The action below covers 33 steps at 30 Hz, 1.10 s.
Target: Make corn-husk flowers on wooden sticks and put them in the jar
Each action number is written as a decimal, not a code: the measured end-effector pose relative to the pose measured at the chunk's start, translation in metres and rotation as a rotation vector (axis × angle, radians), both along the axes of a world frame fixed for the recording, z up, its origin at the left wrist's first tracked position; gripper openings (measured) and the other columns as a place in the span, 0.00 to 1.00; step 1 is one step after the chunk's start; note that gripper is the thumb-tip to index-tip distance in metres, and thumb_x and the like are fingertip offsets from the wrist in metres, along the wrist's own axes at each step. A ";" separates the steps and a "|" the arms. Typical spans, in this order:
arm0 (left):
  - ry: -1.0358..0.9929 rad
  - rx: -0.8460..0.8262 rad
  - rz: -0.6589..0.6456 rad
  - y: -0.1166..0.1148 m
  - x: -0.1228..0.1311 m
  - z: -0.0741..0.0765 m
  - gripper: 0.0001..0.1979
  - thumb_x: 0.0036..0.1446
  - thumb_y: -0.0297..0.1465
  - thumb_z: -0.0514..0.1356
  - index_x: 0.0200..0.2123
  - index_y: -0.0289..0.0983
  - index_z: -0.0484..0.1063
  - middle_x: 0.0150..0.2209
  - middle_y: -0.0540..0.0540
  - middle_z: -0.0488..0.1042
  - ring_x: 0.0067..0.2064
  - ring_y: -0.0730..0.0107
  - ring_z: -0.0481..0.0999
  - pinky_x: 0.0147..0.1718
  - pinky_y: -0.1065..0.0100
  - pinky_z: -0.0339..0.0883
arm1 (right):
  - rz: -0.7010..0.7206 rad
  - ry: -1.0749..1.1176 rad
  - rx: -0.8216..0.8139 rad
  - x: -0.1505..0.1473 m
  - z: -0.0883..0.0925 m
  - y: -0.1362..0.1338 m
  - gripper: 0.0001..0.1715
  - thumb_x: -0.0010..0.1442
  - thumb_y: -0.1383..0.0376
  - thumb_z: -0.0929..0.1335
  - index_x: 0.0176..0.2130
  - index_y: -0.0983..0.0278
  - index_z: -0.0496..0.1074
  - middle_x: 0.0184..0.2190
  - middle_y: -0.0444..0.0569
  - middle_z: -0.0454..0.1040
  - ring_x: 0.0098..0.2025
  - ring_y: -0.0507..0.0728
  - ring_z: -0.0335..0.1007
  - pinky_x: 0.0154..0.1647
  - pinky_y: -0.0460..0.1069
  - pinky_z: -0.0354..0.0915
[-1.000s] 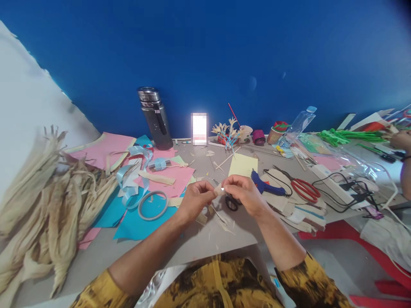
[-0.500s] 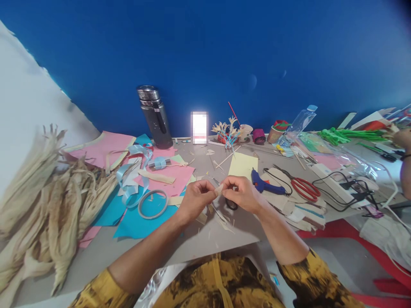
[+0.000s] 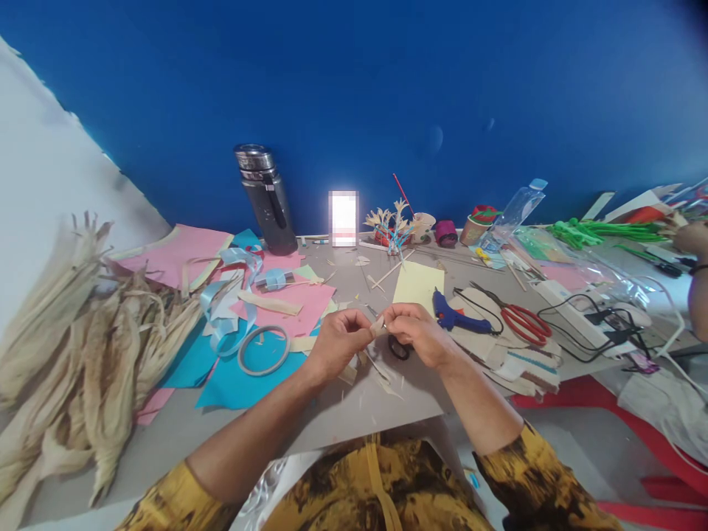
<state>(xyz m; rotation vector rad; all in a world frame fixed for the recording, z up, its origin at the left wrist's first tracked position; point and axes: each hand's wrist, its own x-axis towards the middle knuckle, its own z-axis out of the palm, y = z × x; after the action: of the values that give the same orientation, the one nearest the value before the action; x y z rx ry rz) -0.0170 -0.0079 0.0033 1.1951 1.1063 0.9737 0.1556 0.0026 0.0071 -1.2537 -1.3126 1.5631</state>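
Observation:
My left hand (image 3: 337,343) and my right hand (image 3: 416,333) meet above the grey table (image 3: 343,413), both pinching one small pale strip of dried husk (image 3: 377,325) between their fingertips. The fingers of each hand are curled closed on it. Black-handled scissors (image 3: 397,348) lie on the table just under my right hand. Thin husk slivers (image 3: 381,376) are scattered below the hands.
A heap of dried corn husks (image 3: 82,346) fills the left. Pink and blue paper sheets (image 3: 276,310), a tape ring (image 3: 264,351), a dark flask (image 3: 266,200), a blue glue gun (image 3: 456,317), red scissors (image 3: 523,324) and cables (image 3: 602,324) surround me. Another person's hand (image 3: 691,240) is at far right.
Both hands have stayed together on the husk strip, with only small finger shifts. The view has tilted slightly.

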 end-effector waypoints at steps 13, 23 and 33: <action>-0.431 -0.227 -0.053 0.006 -0.001 -0.010 0.10 0.42 0.30 0.70 0.22 0.34 0.71 0.19 0.53 0.66 0.20 0.80 0.62 0.24 0.72 0.57 | -0.338 0.267 0.229 0.032 0.005 0.003 0.16 0.49 0.56 0.75 0.32 0.63 0.72 0.28 0.44 0.71 0.22 0.47 0.48 0.20 0.45 0.43; -0.606 -0.276 0.014 0.005 0.000 -0.008 0.15 0.42 0.31 0.74 0.28 0.34 0.71 0.22 0.55 0.68 0.21 0.82 0.63 0.23 0.74 0.58 | -0.230 -0.411 0.471 0.024 -0.016 -0.011 0.07 0.55 0.62 0.70 0.29 0.62 0.72 0.22 0.41 0.68 0.24 0.51 0.58 0.25 0.46 0.55; -0.578 -0.269 0.081 0.007 -0.001 -0.011 0.15 0.40 0.31 0.75 0.27 0.34 0.73 0.20 0.55 0.68 0.20 0.82 0.63 0.23 0.75 0.60 | -0.133 -0.063 0.368 -0.010 -0.008 -0.016 0.12 0.57 0.59 0.70 0.39 0.64 0.73 0.34 0.47 0.75 0.32 0.53 0.65 0.32 0.46 0.61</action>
<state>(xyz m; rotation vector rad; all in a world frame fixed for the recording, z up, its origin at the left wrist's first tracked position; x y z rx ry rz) -0.0178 -0.0010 -0.0080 0.5961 0.7891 1.1009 0.1459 -0.0136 -0.0009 -1.1363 -1.4468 1.1344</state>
